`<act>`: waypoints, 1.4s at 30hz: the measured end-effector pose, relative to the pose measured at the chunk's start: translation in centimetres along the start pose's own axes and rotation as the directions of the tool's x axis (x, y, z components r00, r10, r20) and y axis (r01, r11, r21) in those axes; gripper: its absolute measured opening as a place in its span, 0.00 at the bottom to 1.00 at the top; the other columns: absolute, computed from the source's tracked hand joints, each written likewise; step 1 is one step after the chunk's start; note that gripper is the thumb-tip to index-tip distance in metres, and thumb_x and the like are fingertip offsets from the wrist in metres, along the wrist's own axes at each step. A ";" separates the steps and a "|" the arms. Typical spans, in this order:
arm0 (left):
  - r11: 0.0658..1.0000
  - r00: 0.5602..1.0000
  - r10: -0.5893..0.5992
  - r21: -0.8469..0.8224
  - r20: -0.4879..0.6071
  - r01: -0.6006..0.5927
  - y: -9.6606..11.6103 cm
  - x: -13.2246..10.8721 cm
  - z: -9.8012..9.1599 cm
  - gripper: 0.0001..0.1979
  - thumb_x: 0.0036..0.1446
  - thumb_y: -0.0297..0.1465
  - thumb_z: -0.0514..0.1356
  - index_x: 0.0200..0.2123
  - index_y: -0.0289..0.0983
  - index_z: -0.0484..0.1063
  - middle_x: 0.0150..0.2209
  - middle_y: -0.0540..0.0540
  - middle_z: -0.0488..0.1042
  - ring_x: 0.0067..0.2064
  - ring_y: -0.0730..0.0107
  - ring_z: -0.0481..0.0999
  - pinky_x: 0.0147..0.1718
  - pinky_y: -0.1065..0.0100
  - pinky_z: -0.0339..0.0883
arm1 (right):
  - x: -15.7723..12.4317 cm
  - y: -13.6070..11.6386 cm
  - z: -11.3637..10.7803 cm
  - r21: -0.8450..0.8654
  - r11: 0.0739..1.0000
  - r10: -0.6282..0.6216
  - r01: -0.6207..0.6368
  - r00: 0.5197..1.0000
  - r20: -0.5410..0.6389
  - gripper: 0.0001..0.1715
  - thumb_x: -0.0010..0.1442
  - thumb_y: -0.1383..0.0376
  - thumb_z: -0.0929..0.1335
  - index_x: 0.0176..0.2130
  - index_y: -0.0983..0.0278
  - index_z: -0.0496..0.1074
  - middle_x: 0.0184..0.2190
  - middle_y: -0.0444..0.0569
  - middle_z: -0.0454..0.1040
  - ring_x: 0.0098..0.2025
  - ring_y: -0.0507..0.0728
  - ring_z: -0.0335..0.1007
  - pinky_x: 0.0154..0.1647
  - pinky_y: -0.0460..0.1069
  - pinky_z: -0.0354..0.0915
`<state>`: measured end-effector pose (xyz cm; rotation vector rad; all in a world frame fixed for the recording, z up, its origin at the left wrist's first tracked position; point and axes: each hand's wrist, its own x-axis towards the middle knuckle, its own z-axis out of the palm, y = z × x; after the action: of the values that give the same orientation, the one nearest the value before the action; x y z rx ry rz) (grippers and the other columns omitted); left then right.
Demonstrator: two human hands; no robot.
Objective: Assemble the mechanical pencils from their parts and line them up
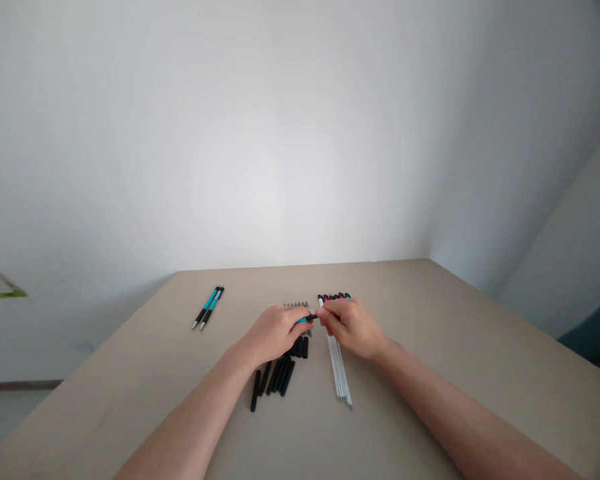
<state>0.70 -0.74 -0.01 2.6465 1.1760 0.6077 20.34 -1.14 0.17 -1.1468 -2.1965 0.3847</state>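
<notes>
Over the middle of the table, my left hand [279, 331] is closed round a blue and black pen [309, 319], mostly hidden by the fingers. The fingertips of my right hand [351, 326] pinch at the pen's black end; any small part between them is too small to make out. Below my left hand lie several black tubes [280, 375], and shorter black pieces [305, 347] sit just above them. Small grey metal tips [296, 305] stand in a row behind my left hand. Thin white refills [339, 373] stretch out beneath my right hand, partly covered.
Two blue and black pens [211, 308] lie side by side at the left of the table [145, 407]. Dark-ended pieces [334, 296], some with red or blue, line up behind my right hand. A white wall [280, 133] rises at the table's back edge.
</notes>
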 end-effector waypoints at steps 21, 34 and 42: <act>0.999 0.979 0.038 0.009 -0.199 -0.037 0.3 0.1 -0.2 0.09 0.63 0.34 0.51 0.36 0.39 0.69 0.34 0.49 0.73 0.34 0.72 0.72 0.34 0.72 0.63 | 0.2 0.2 0.5 0.040 0.995 -0.080 0.087 0.985 -0.152 0.16 0.64 0.62 0.62 0.28 0.64 0.72 0.23 0.45 0.74 0.26 0.51 0.67 0.30 0.45 0.59; 0.998 0.993 0.033 0.062 -0.116 -0.026 0.5 0.2 -0.2 0.13 0.65 0.36 0.48 0.39 0.40 0.70 0.34 0.48 0.74 0.35 0.71 0.73 0.35 0.71 0.63 | 0.2 0.0 0.5 -0.039 0.997 -0.070 0.067 0.994 -0.086 0.26 0.67 0.59 0.56 0.21 0.64 0.63 0.19 0.46 0.68 0.23 0.51 0.64 0.28 0.45 0.55; 0.995 0.995 0.062 0.085 -0.077 -0.056 0.5 0.2 -0.3 0.16 0.66 0.36 0.45 0.36 0.40 0.70 0.33 0.49 0.74 0.34 0.71 0.72 0.33 0.72 0.61 | 0.1 -0.3 0.3 -0.004 0.999 -0.051 0.051 0.997 -0.062 0.23 0.66 0.59 0.58 0.22 0.64 0.64 0.19 0.44 0.67 0.22 0.49 0.61 0.25 0.44 0.53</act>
<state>1.00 -0.94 0.47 2.7588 1.1724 0.6957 19.93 -1.18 0.13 -1.0876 -2.1682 0.3205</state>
